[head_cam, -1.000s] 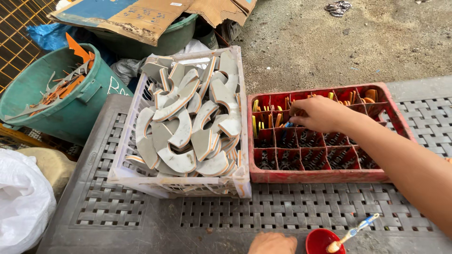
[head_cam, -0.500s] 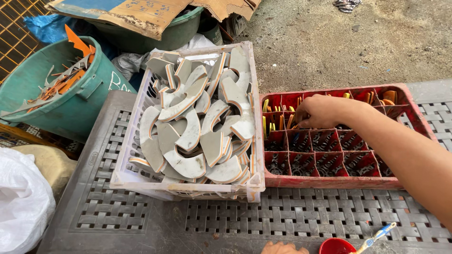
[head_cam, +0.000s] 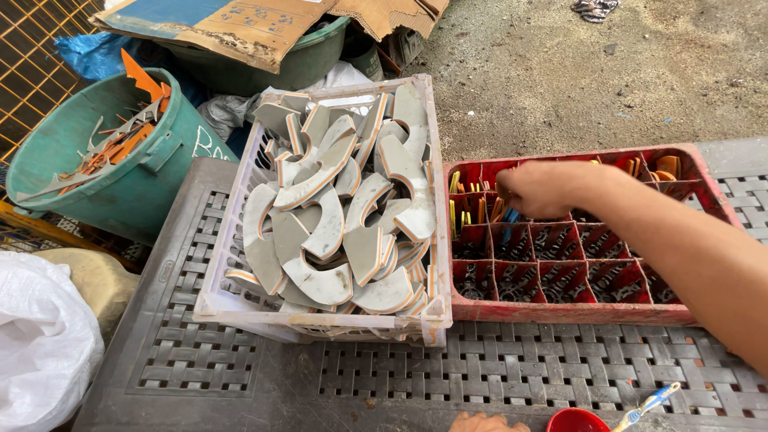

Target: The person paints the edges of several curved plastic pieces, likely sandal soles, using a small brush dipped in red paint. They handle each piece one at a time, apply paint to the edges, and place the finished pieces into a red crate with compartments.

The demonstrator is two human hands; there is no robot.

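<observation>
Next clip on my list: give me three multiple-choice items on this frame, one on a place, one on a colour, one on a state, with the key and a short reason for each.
1. Where is the right hand?
A. Over the red divided crate
B. Inside the teal bucket
C. On the white bag

2. What colour is the small cup at the bottom edge?
A. Yellow
B. Red
C. Black

3. In what state is the white basket?
A. Upside down
B. Holding nothing
C. Heaped with curved grey pieces

Key:
1 A, the hand reaches into the crate's upper compartments, next to the basket.
2 B, its rim shows red beside the left hand, with a blue and white brush sticking out of it.
3 C, the pieces, edged in orange, pile up to the rim.
</observation>
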